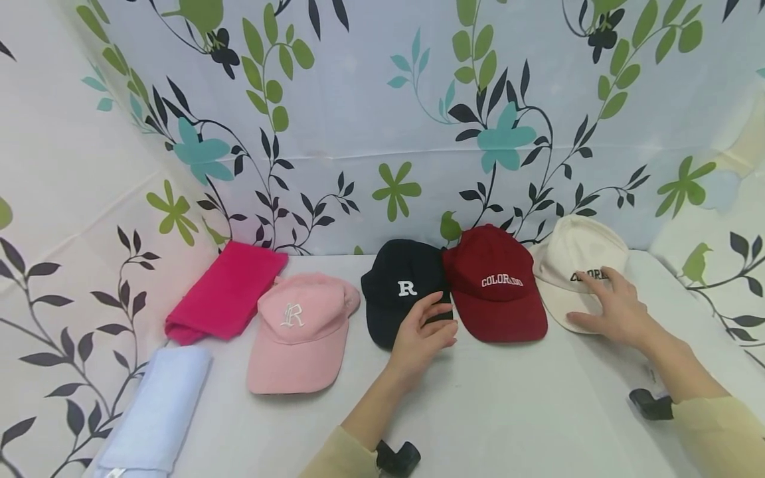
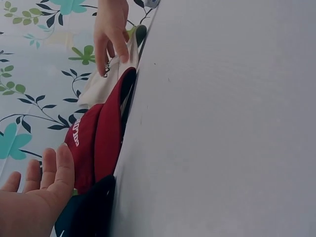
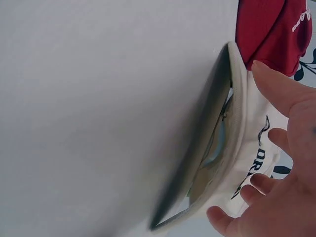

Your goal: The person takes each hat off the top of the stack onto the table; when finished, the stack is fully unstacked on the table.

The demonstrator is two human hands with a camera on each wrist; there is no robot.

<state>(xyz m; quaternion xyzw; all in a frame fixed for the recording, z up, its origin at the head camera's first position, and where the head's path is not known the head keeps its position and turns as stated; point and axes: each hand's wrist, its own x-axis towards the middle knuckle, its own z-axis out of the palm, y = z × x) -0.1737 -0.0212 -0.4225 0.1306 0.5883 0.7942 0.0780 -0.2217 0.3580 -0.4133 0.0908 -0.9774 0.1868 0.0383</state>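
Observation:
Four... several baseball caps stand in a row on the white table. My left hand (image 1: 420,340) hovers in front of the black cap (image 1: 387,315), marked with a white R, its fingers loosely bent and holding nothing. Beside that cap sits the dark red cap (image 1: 499,315) with COLORADO lettering. Over the cream cap (image 1: 582,242) at the right is my right hand (image 1: 618,309), thumb and fingers spread and partly covering its dark lettering. The right wrist view shows this hand (image 3: 291,168) in front of the cream cap's crown (image 3: 254,133); whether it touches cannot be told.
A pink cap (image 1: 301,362) lies left of the black one. Farther left are a folded bright pink cloth (image 1: 230,292) and a folded light blue cloth (image 1: 155,411). A leaf-patterned curtain (image 1: 335,166) hangs behind the white table (image 1: 508,411).

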